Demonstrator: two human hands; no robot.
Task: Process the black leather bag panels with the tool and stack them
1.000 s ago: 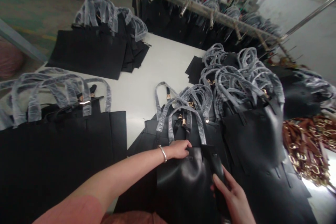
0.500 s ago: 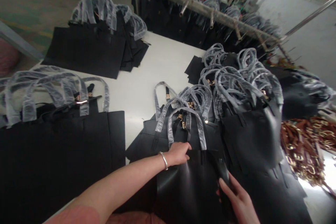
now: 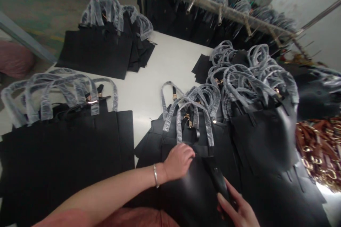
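A black tote bag (image 3: pixel 198 181) lies in front of me, with wrapped handles (image 3: pixel 194 104) sticking up just beyond my left hand. My left hand (image 3: pixel 179 161), a silver bangle at its wrist, is closed over the bag's upper edge; the fingertips are partly hidden. Lower right, my right hand (image 3: pixel 237 205) pinches a black strap (image 3: pixel 220 181) between thumb and fingers. I cannot tell whether this strap is joined to the bag. Gold clasps (image 3: pixel 188 120) show between the handles.
More black bags with film-wrapped handles are piled at the left (image 3: pixel 66 149), back left (image 3: pixel 96 49) and right (image 3: pixel 262 127). Brown straps with gold buckles (image 3: pixel 318 152) lie at the far right. Behind the white table (image 3: pixel 170 56) runs a metal rack (image 3: pixel 202 5) hung with bags.
My left hand has drawn towards me, its fingers curled more tightly on the bag's edge. The right hand and the strap have come slightly lower and left. The view has shifted a little.
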